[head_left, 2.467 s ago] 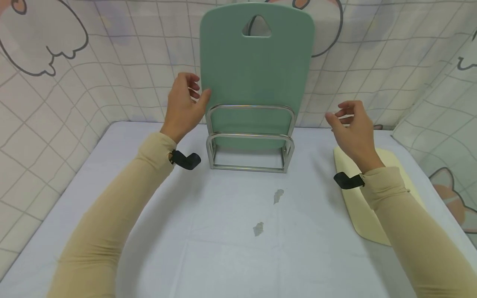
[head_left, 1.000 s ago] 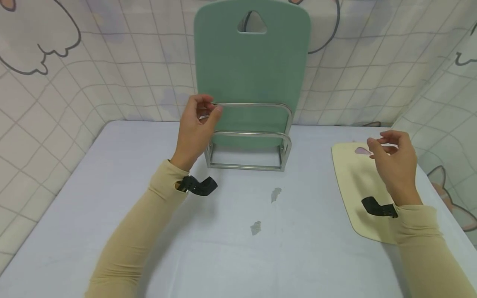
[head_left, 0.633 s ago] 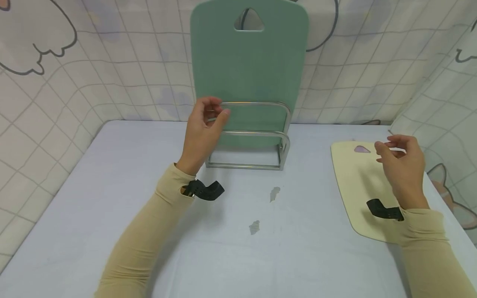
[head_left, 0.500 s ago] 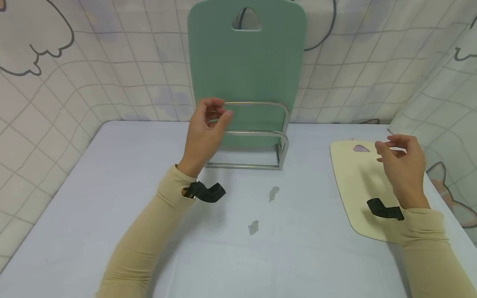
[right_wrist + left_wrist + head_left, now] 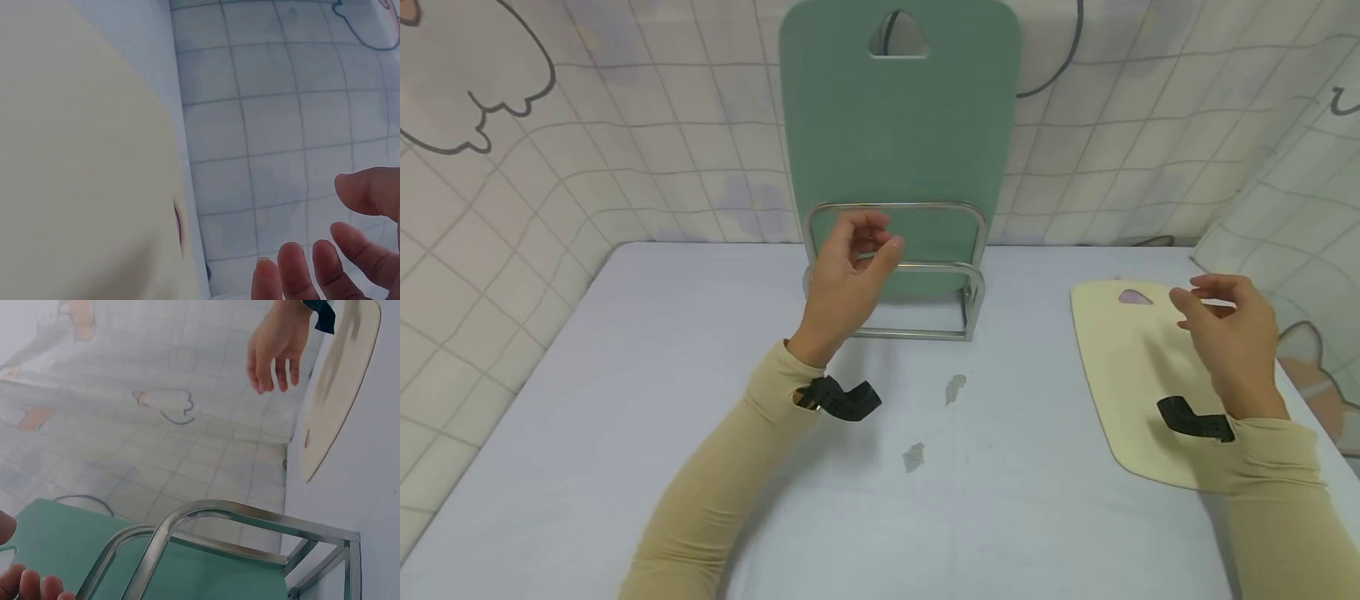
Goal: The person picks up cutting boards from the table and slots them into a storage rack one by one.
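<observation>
A green cutting board (image 5: pixel 898 125) stands upright in a silver metal rack (image 5: pixel 917 334) at the back of the table. In front of the rack hovers my left hand (image 5: pixel 847 283), fingers loosely bent and holding nothing; it overlaps the rack's left side in the head view. On the right, a cream cutting board (image 5: pixel 1120 375) with a handle hole lies flat on the table. My right hand (image 5: pixel 1234 342) hangs above that board, relaxed, nothing in it. The left wrist view shows the rack's bars (image 5: pixel 219 509) close by, with fingertips at the lower left.
A white cloth covers the table (image 5: pixel 700 467), with two small grey patches (image 5: pixel 913 457) near the middle. Grid-patterned curtains (image 5: pixel 700 125) with cartoon drawings hang behind and at both sides.
My left hand has left the green board's left edge and moved right and down, in front of the rack. My right hand has moved right and down over the cream board.
</observation>
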Available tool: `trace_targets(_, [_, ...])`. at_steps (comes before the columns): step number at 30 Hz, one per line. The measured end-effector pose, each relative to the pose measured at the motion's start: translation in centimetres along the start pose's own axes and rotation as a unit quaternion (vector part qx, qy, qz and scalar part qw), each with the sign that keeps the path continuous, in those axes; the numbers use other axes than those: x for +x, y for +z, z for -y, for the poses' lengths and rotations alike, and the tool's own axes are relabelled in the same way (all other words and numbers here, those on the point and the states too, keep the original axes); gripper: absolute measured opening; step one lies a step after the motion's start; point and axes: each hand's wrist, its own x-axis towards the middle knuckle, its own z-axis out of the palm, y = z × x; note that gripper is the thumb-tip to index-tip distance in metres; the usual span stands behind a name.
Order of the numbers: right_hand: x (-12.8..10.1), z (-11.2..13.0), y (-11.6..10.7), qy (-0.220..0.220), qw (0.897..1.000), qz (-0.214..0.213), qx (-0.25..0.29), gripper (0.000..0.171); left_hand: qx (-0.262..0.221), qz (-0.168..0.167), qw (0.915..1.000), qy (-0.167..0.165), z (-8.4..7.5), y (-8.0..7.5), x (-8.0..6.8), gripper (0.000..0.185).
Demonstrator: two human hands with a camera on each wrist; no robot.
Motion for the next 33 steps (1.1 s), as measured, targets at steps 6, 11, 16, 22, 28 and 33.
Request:
trace_targets(6, [-0.1, -0.3, -0.6, 0.011, 1.0, 0.004, 0.006, 0.018, 0.0, 0.033, 0.9994, -0.004, 0.0, 1.0, -0.2, 0.041])
trace_targets(11, [0.1, -0.4, -1.1, 0.02, 1.0, -0.001, 0.012, 0.019, 0.005, 0.047, 0.9989, 0.002, -0.2, 1.6, -0.3, 0.04])
trace_targets(16, [0.0, -0.8, -1.9, 0.028, 0.999, 0.013, -0.017, 0.019, 0.006, 0.057, 0.9984, -0.001, -0.2, 2.6, -0.4, 0.039])
trace_targets(22, [0.0, -1.7, -2.8, 0.036, 0.997, 0.033, -0.064, 0.023, -0.002, 0.084, 0.9964, -0.013, 0.0, 3.9, -0.6, 0.036])
trace_targets(28, [0.2, -2.7, -3.7, 0.038, 0.992, 0.06, -0.103, 0.053, -0.002, 0.115, 0.9932, -0.019, 0.1, 4.9, -0.9, 0.033])
trace_targets(33, [0.3, -3.4, -4.3, 0.039, 0.986, 0.08, -0.142, 0.082, 0.002, 0.14, 0.99, -0.019, 0.6, 5.9, -1.4, 0.03])
